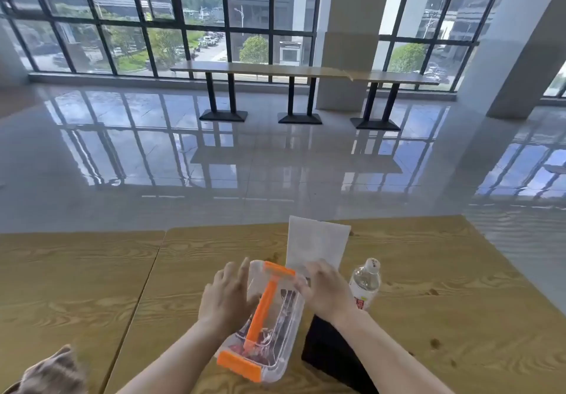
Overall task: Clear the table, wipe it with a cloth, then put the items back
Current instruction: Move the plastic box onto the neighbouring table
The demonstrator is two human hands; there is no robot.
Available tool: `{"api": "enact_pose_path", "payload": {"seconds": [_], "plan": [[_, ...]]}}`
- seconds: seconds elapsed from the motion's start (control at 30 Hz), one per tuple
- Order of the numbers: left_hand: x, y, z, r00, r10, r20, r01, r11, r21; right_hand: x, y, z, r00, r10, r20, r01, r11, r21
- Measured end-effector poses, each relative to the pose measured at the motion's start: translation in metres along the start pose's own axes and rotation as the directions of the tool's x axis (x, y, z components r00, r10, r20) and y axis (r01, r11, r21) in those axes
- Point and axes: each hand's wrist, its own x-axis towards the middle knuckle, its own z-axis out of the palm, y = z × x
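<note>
We see clear plastic box with orange handle (281, 320) on light wooden table (428, 271) | left hand (228, 298) flat, fingers straight, against its left side | right hand (329, 291) over its right rim, grip unclear to us | white rectangular sheet (317, 240) just behind.

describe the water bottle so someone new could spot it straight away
On the near wooden table, look just right of the right hand. The water bottle stands there: the only upright thing, clear with a white cap, unlike the low orange-handled box.

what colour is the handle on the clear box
Bright orange: the handle on the clear box, best seen in the head view.
</note>
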Motion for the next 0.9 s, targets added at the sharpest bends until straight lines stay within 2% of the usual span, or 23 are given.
{"api": "enact_pose_path", "payload": {"seconds": [0.2,0.37,0.63,0.9], "plan": [[-0.017,-0.007,0.026,0.962,-0.208,0.179,0.223,0.973,-0.067,0.026,0.023,0.03,0.988,-0.014,0.152,0.012,1.0,0.017],[-0.021,-0.011,0.03,0.949,-0.258,0.182,0.284,0.949,-0.135,0.041,0.025,0.052,0.97,0.02,0.244,-0.021,1.0,0.001],[-0.032,-0.028,0.027,0.94,-0.318,0.123,0.339,0.913,-0.226,0.06,0.008,0.067,0.977,-0.034,0.211,0.02,0.998,0.065],[-0.037,-0.086,0.012,0.93,-0.366,0.044,0.364,0.895,-0.258,0.076,-0.054,0.079,0.984,-0.078,0.159,0.065,0.994,0.086]]}}
